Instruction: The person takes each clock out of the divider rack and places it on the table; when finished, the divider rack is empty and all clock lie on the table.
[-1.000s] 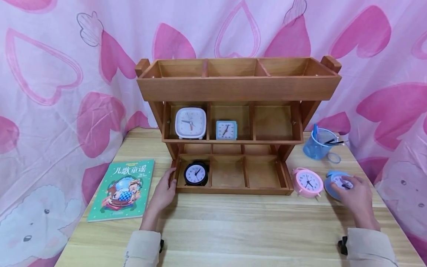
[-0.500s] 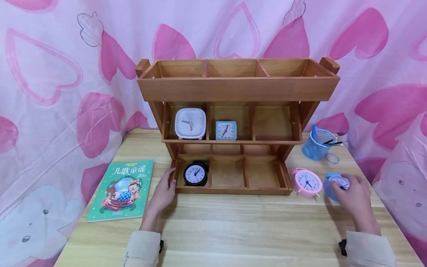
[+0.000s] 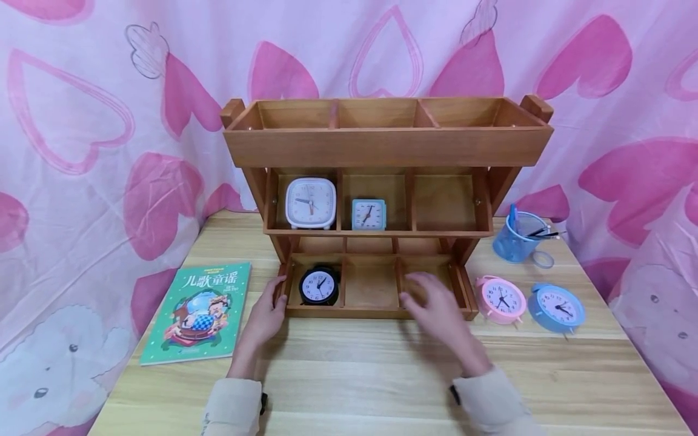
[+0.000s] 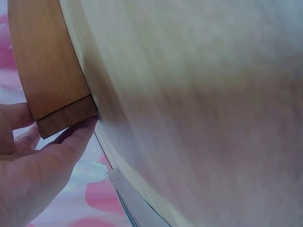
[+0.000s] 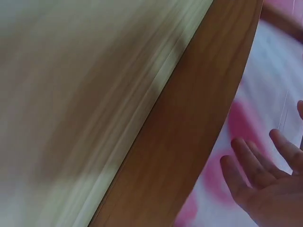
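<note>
My left hand [image 3: 265, 316] holds the lower left corner of a brown wooden shelf [image 3: 382, 148] in the head view. The left wrist view has the thumb and fingers around the end of a wooden board [image 4: 47, 61]. In front of the shelf's bottom tier hovers my right hand [image 3: 438, 312], its fingers spread and nothing in them. A black round clock [image 3: 319, 287] stands in the bottom left compartment. On the middle tier are a white clock [image 3: 311, 203] at left and a small light-blue square clock [image 3: 368, 214] in the centre.
Right of the shelf, a pink alarm clock [image 3: 501, 300] and a blue alarm clock [image 3: 557, 307] lie on the table [image 3: 360, 375]. Behind them are a blue pen cup [image 3: 514, 239] and a ring-shaped item [image 3: 543, 259]. A green book [image 3: 197, 312] lies at left.
My right hand has let go of the blue alarm clock and moved left to the front of the bottom tier. The left hand has stayed on the shelf corner.
</note>
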{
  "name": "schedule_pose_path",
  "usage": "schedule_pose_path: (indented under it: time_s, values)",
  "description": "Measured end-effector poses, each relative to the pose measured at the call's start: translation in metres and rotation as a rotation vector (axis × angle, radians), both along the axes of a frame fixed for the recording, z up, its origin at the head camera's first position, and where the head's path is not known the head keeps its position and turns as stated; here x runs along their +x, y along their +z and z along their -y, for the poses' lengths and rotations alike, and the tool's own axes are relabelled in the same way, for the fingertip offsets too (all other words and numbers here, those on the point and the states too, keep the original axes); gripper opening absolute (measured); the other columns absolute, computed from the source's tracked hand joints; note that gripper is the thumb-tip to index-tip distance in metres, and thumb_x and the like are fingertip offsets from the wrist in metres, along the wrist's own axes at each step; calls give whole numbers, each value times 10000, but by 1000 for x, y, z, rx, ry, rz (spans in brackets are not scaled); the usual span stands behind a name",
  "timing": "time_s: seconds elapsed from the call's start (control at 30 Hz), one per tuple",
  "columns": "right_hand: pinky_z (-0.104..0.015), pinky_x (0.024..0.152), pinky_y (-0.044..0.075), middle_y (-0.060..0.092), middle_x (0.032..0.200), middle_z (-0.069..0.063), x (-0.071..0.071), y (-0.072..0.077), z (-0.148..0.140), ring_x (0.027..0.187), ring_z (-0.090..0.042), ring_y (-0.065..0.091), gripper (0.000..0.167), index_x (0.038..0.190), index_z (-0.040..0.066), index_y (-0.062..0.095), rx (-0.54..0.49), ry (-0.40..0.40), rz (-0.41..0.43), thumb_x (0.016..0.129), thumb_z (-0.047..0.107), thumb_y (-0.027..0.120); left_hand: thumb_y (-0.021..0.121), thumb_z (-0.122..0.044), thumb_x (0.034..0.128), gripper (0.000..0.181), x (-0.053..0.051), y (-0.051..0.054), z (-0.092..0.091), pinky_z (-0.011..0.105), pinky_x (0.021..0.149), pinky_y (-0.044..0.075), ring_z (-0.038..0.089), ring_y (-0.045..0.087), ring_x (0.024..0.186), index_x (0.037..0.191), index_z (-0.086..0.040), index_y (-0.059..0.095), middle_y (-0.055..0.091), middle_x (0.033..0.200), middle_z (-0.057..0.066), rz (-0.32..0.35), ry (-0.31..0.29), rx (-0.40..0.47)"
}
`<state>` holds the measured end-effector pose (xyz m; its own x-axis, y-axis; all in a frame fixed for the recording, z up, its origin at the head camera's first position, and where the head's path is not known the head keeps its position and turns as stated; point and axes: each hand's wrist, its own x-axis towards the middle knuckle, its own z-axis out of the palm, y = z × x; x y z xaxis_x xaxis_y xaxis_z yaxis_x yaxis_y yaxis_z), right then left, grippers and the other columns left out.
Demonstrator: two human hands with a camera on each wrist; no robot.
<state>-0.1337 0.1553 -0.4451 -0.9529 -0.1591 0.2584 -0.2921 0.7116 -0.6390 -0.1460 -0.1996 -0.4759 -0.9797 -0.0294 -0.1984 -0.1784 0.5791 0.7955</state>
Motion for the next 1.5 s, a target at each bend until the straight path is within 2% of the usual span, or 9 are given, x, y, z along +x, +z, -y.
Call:
schedule_pose_path:
  time_s: [0.17,0.33,0.57,0.73,1.0,1.13,1.3,1.4,1.5]
  values:
    - [-543,1081,405,538,1420,-110,-17,1,72,1300,-327,509,476,1338,111,598,-27,107,102,919,314,694,376,-176,1066,479,-2,-1,-2,601,1154,239,422,238,1465,1538,-206,298,246,1608,210,3,9,-4]
    - [-594,1090,355,490,1461,-147,-35,-7,124,1324,-364,469,531,1365,159,591,85,158,167,908,415,675,389,-168,1063,468,-2,-3,-4,607,1143,267,433,280,1446,1525,-197,321,285,1588,225,-9,1,-4]
    - [-582,959,441,569,1351,-142,-47,-22,162,1164,-394,545,648,1354,202,597,311,67,185,858,618,641,412,-150,1052,462,1,-3,-4,606,1130,298,450,328,1415,1509,-164,350,331,1559,249,-40,-1,-12]
    - [-588,914,461,576,1277,-165,-45,-23,179,1099,-408,551,771,1326,178,592,359,-38,171,764,694,701,412,-160,1052,464,1,-2,-4,610,1124,306,449,329,1416,1511,-179,346,322,1566,243,-28,5,-16]
    - [-700,962,375,588,1242,-166,-46,-22,189,1139,-472,514,769,1304,134,596,387,-93,174,722,605,771,415,-152,1050,458,2,-2,-6,600,1126,311,438,336,1417,1503,-188,361,330,1564,234,-16,37,-8]
    - [-723,998,314,584,1248,-158,-46,-18,185,1202,-469,485,730,1261,136,618,338,-106,119,701,575,777,420,-141,1047,454,2,-3,-7,605,1111,331,450,365,1395,1497,-173,376,358,1540,258,-31,39,-12]
    - [-623,933,421,593,1239,-138,-41,6,167,1116,-383,557,647,1240,153,625,200,-68,14,730,532,752,420,-150,1047,450,3,-3,-6,612,1107,332,457,374,1385,1495,-183,382,362,1537,261,-43,49,-27]
    - [-513,825,512,599,1232,-142,-35,23,146,1034,-323,596,638,1261,150,620,111,-43,2,750,506,758,423,-151,1049,451,3,-2,-5,611,1104,337,444,388,1379,1496,-187,382,364,1537,254,-42,55,-26]
    - [-464,782,539,578,1261,-151,-28,35,117,1027,-304,587,636,1280,152,619,49,-45,8,753,469,779,424,-147,1048,454,3,-1,-3,614,1098,345,436,403,1368,1498,-186,379,367,1535,254,-43,58,-31]
